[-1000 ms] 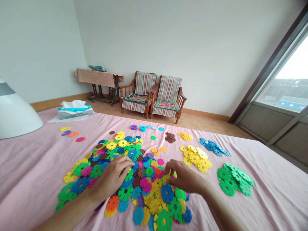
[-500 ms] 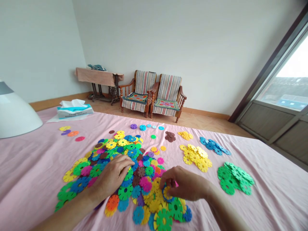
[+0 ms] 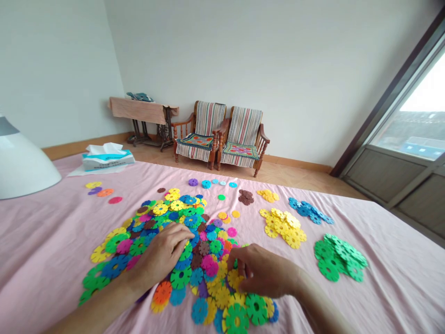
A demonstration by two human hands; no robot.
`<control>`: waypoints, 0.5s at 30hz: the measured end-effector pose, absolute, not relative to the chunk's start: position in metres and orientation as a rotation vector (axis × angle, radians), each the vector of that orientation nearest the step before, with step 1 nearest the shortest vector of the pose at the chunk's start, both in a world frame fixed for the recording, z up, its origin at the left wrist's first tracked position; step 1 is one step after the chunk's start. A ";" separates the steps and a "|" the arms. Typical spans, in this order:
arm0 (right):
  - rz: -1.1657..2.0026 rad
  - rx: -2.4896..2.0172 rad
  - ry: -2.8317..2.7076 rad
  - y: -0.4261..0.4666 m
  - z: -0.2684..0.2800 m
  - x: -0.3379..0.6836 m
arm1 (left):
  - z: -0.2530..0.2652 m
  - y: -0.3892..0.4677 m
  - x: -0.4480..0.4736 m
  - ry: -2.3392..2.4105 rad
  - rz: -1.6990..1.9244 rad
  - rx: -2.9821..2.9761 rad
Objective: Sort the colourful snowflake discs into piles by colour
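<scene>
A heap of flower-shaped plastic discs (image 3: 181, 277) in many colours lies before me, with slots round their edges. My left hand (image 3: 167, 248) rests on the heap's middle, its fingers bent and close together; whatever lies under them is hidden. At the heap's right side my right hand (image 3: 259, 271) reaches down with curled fingers, thumb and forefinger apart over yellow discs (image 3: 222, 296). Just below it lies a green disc (image 3: 256, 309). To the right are separate piles of yellow discs (image 3: 283, 227), green discs (image 3: 340, 257), blue discs (image 3: 309, 210) and brown discs (image 3: 246, 197).
A pink cloth (image 3: 389, 241) covers the table. At the left stand a tissue box (image 3: 107, 160) and a white, rounded object (image 3: 26, 167). A few loose discs (image 3: 105, 193) lie near the box. Beyond the table are two wooden armchairs (image 3: 241, 134) and a cloth-covered stand (image 3: 137, 110).
My right hand has shifted slightly down and left over the yellow discs. A ring-like blue-edged piece by its thumb no longer shows, and the green disc below has moved slightly right. My left hand stays still.
</scene>
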State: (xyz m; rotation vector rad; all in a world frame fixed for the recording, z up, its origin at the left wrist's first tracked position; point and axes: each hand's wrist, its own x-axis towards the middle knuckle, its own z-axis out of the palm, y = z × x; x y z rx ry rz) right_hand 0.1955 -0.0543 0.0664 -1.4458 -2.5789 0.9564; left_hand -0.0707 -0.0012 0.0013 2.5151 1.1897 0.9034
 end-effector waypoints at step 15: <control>1.076 -1.362 -2.297 -0.041 0.064 0.212 | 0.003 -0.002 -0.071 1.172 0.938 2.527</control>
